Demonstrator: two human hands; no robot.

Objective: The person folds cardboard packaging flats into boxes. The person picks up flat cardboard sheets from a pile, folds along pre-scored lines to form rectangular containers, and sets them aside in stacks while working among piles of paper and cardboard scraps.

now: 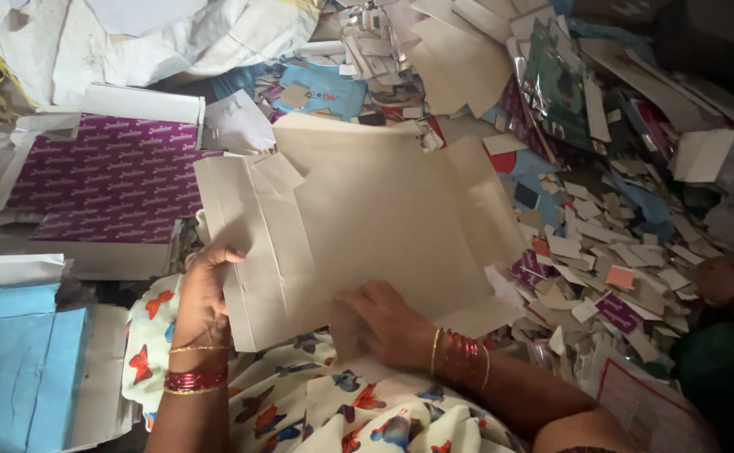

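Observation:
A large flat sheet of plain beige cardboard (367, 218), cut and creased like an unfolded box, lies across my lap. My left hand (202, 294) grips its left flap near the lower edge, thumb on top. My right hand (383, 323) presses flat on the sheet's lower middle, fingers curled against the card. Both wrists carry red and gold bangles. Under the sheet shows my white cloth with a butterfly print (316, 403).
A purple printed flat box (107, 180) lies at the left, light blue cardboard (15, 369) at the lower left. White sacks (174, 33) sit at the top. Several card scraps (610, 252) heap at the right. Another person's hand (723, 281) rests at the right edge.

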